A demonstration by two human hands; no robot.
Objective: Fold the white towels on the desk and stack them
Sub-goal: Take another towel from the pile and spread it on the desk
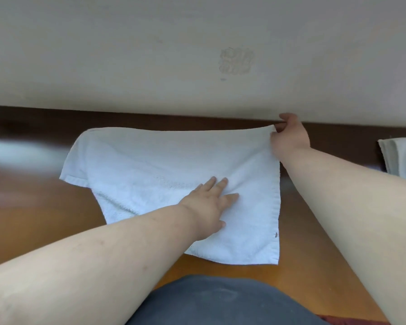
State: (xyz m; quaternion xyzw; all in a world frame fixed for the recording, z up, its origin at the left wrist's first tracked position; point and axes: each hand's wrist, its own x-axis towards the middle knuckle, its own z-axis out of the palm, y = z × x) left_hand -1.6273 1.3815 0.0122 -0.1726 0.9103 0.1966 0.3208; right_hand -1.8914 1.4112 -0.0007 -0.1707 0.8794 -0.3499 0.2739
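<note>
Far left there's just a blurry pale smear over the desk (56, 231) — can't tell what it is, so I'll skip it.

Next over is the towel (164, 160), white, lying mostly flat on the wood with its long side running left-right along the back of the desk, near the wall (150, 55). The left part looks a bit skewed, with one corner sticking out toward the left.

The left hand (211, 202) lies flat on the middle of the towel, fingers straight and spread, pressing down — not gripping anything, just pinning the cloth.

The right hand (288, 134) is at the far right corner of the towel, fingers curled with the corner pinched between them, right up against the wall edge. That corner looks slightly raised off the desk.

So my guess: the fold turns on that pinched corner. The rest of the towel stretches away to the left of the right hand, so the corner would need carrying leftward across the pinning hand, or back toward the body. The right hand is clearly the one placed for it.

Far right, well apart from all this, sits a folded towel (401, 158), partly cut off by the frame — probably the start of the stack. No containers anywhere that I can see.
</note>
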